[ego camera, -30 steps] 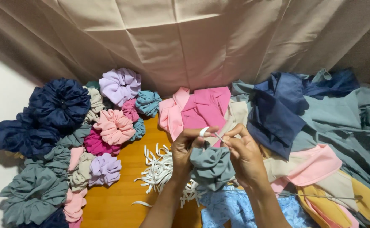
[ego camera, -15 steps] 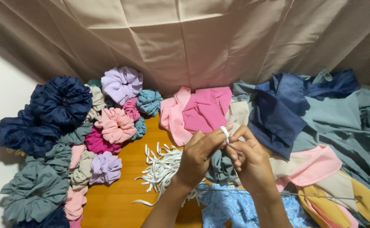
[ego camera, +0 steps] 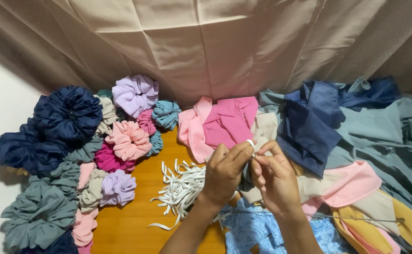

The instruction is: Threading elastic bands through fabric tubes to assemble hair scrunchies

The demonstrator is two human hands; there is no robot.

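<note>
Where the two hands meet above the near middle of the table (ego camera: 135, 226), a short white elastic (ego camera: 250, 143) sits right at their fingertips, its small loop standing up between the left thumb and the right forefinger. The left hand (ego camera: 223, 171) is curled tight, fingers pinched on the elastic, and the right hand (ego camera: 275, 176) is closed in the same narrow pinch on it from the other side, so neither is nearer; they touch. Under both hands hangs a bunched grey-teal scrunchie (ego camera: 247, 181), mostly hidden by the palms; whether the elastic runs through it I cannot tell. Its long axis cannot be read, as only the loop shows.

Just left of the left wrist lies a heap of cut elastic strips (ego camera: 180, 188). Finished scrunchies (ego camera: 128, 139) are heaped along the table's left edge, folded cloth pieces (ego camera: 229, 122) toward the far edge and right side, and a blue patterned cloth (ego camera: 253, 230) at the near edge.
</note>
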